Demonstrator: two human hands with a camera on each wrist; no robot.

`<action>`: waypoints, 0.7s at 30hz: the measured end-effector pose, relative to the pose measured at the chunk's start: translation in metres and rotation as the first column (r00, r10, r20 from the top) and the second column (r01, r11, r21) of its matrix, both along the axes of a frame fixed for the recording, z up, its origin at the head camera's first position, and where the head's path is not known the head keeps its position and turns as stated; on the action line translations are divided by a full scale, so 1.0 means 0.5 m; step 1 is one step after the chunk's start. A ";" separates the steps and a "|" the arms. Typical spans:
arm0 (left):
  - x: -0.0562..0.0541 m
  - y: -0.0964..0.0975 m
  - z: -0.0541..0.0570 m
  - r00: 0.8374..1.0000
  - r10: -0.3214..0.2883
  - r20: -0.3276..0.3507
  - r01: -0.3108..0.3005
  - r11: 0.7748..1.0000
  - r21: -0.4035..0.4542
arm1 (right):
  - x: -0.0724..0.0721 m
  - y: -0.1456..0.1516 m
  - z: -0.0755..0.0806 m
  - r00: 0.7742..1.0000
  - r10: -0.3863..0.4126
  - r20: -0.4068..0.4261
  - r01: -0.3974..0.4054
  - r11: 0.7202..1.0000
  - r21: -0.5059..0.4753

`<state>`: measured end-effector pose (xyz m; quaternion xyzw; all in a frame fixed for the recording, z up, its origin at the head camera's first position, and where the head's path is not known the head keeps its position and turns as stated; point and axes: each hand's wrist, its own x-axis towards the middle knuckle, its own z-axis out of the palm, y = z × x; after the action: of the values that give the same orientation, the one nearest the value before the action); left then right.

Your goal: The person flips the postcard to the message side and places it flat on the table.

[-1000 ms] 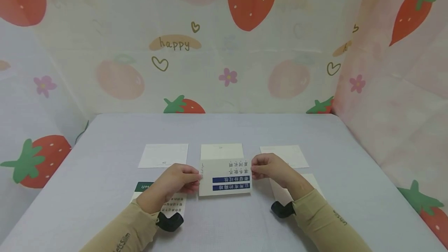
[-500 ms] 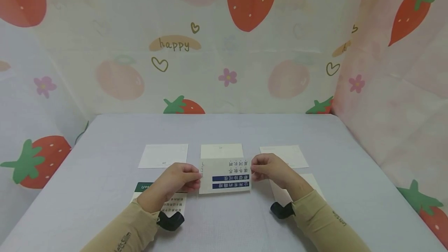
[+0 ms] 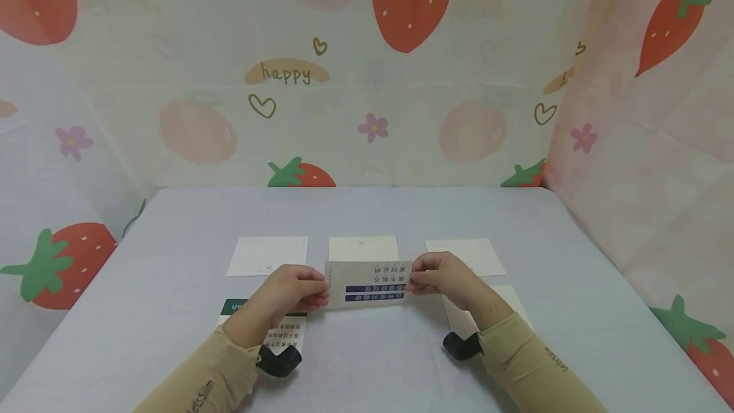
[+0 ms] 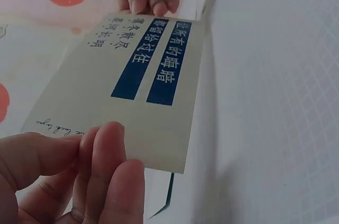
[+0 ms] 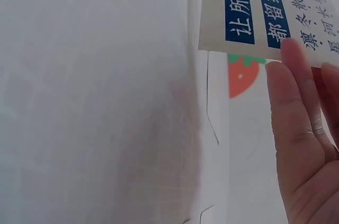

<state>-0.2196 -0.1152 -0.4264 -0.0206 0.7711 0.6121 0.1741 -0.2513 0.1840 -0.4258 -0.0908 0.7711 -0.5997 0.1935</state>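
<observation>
A cream card (image 3: 361,278) with dark lettering and two navy bands hangs raised over the table, tilted, between both hands. My left hand (image 3: 283,301) pinches its left edge between thumb and fingers; in the left wrist view the card (image 4: 106,113) stretches away from those fingers. Its opposite edge is pinched by my right hand (image 3: 453,279). In the right wrist view my right hand's fingers (image 5: 296,107) lie by the card's edge, with the thumb out of clear sight. Directly behind the raised card is a pale card (image 3: 363,248), its lower part hidden.
White cards lie at the back left (image 3: 268,255) and back right (image 3: 473,256). A printed card with a green band (image 3: 234,306) is partly under my left forearm; another pale card (image 3: 510,298) is partly under the right. Strawberry-patterned cloth (image 3: 367,81) hangs behind the white table (image 3: 367,209).
The held card has tipped so its face looks shorter, its lower edge rising. My right fingertips now overlap its right edge. Both hands stay nearly in place.
</observation>
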 end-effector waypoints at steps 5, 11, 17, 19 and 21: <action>-0.002 -0.004 0.002 1.000 0.008 0.008 -0.008 1.000 0.024 | 0.002 0.003 0.002 1.000 0.023 -0.022 -0.023 1.000 -0.014; -0.003 -0.006 0.003 0.997 0.048 0.053 -0.052 0.997 0.065 | 0.003 0.007 0.004 0.997 0.052 -0.053 -0.053 0.999 -0.011; -0.003 -0.006 0.001 0.998 0.039 0.041 -0.042 0.997 0.063 | 0.003 0.006 0.000 0.998 0.048 -0.043 -0.048 0.999 -0.017; -0.003 -0.006 -0.001 0.999 0.025 0.023 -0.026 0.998 0.054 | 0.002 0.006 -0.002 0.999 0.038 -0.033 -0.038 0.999 -0.022; -0.003 -0.006 -0.001 1.000 0.014 0.006 -0.014 0.999 0.048 | 0.000 0.006 -0.003 0.999 0.031 -0.021 -0.032 0.999 -0.027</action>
<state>-0.2209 -0.1182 -0.4270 -0.0237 0.7556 0.6315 0.1723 -0.2514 0.1870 -0.4275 -0.1117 0.7632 -0.6062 0.1937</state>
